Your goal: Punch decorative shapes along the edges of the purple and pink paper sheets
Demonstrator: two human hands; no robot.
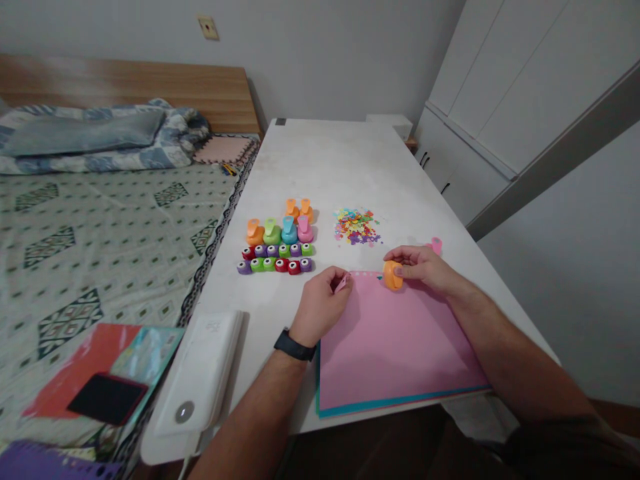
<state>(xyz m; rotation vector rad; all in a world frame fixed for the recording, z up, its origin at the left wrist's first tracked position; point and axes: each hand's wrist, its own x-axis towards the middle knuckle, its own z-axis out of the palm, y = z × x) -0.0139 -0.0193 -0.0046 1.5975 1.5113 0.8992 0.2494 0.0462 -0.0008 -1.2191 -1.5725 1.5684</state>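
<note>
While gripping an orange punch [393, 276] at the far edge of a pink sheet [395, 340] with the right hand [423, 265], pinching a bit of pink paper [341, 285] with the closely curled left hand [323, 297] near the sheet's far left corner. On the bed [117, 233], note a glossy packet [113, 353], reddish and teal, beneath a dark flat device [107, 398]; unable to identify contents.

Wooden headboard [220, 93], pale wall [325, 60]

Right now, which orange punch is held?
The orange punch in the right hand; the other three orange punches stand on the table, left of the confetti.
</note>
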